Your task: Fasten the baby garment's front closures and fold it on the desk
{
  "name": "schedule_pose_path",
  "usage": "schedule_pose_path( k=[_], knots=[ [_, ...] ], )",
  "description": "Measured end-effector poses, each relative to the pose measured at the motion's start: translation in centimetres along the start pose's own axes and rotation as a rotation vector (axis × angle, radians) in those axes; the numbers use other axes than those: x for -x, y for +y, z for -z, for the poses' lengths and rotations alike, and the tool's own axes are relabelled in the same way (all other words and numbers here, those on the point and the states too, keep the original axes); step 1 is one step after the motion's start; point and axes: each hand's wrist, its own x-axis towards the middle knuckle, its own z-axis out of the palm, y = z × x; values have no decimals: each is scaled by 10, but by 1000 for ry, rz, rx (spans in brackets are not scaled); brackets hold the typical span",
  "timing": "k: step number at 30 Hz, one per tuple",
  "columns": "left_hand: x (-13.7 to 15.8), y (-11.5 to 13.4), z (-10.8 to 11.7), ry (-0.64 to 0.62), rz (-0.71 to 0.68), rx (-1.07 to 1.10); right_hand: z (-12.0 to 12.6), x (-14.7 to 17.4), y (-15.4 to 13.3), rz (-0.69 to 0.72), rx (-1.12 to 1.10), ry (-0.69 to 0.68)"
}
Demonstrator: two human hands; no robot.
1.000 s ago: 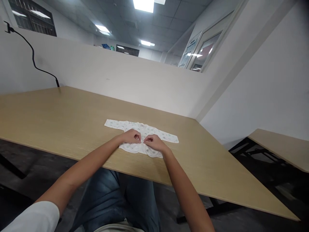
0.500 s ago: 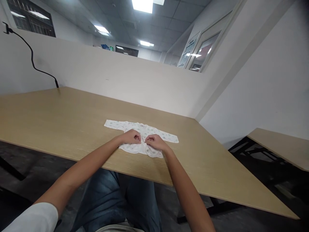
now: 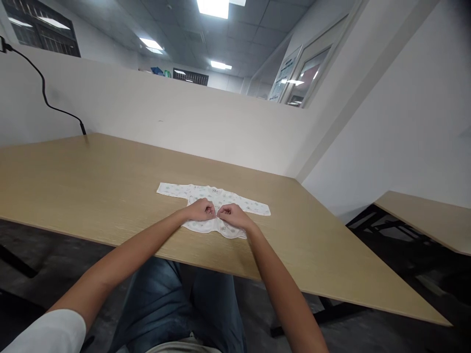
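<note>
A small white long-sleeved baby shirt with a pale print lies spread on the table, its sleeves stretched to left and right and its collar toward the wall. My left hand is closed in a pinch at the middle of the shirt's front. Facing it, my right hand pinches the cloth on the other side of the front opening. The fingertips of both hands almost meet. Whether they grip the cloth edge itself or a thin tie on it is too small to tell. Below the hands, the hem shows rounded front flaps.
The wooden table reaches to a low white partition. A black gooseneck holder rises at the far left corner. Another table stands to the right. My legs are under the near edge.
My hands have come slightly closer together at the shirt's front, the right one moving a little left. The camera view has shifted slightly.
</note>
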Motion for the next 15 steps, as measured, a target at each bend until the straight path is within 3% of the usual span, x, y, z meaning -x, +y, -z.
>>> schedule_pose_path(
  k=[9, 15],
  knots=[
    [2, -3, 6, -54, -90, 18, 1, 0, -2, 8, 8, 5],
    [5, 3, 10, -27, 27, 108, 0, 3, -4, 31, -20, -30]
  ],
)
